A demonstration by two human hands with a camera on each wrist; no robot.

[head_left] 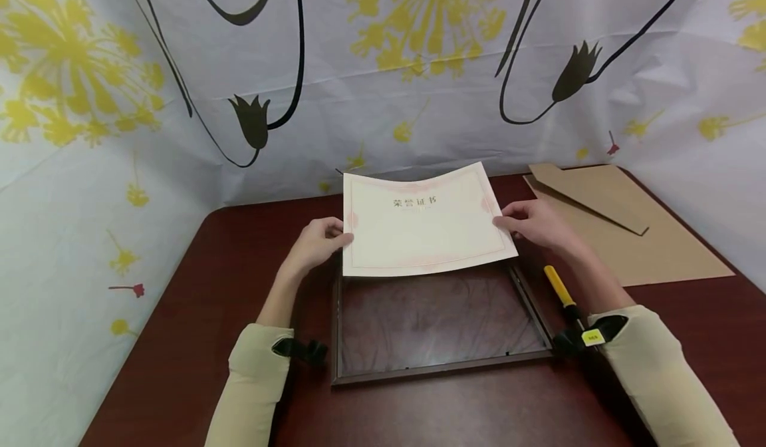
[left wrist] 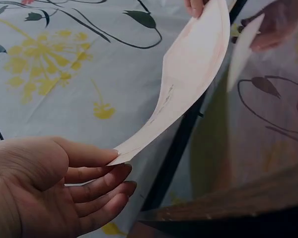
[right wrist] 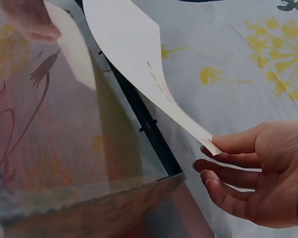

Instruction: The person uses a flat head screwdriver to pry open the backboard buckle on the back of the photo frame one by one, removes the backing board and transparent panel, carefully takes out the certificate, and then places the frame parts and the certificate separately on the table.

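Note:
A cream certificate (head_left: pixel 419 231) with a printed border and Chinese heading is held up between both hands, bowing downward in its middle. My left hand (head_left: pixel 320 241) pinches its left edge between thumb and fingers, as the left wrist view shows closely. At the opposite edge my right hand (head_left: pixel 532 222) pinches the sheet (right wrist: pixel 139 49) the same way. Beneath the certificate lies a brown picture frame (head_left: pixel 443 369) with a shiny glass pane (head_left: pixel 437 320). The certificate hides the frame's far part. Small dark tabs show along the frame's inner edge in the right wrist view.
To the right, a yellow-handled screwdriver (head_left: pixel 559 286) lies beside the frame, partly behind the right wrist strap. A brown backing board (head_left: pixel 652 247) with a folded stand flap (head_left: pixel 583 197) rests at the table's back right. A flower-patterned white cloth (head_left: pixel 383 101) hangs behind the dark red table (head_left: pixel 197 314).

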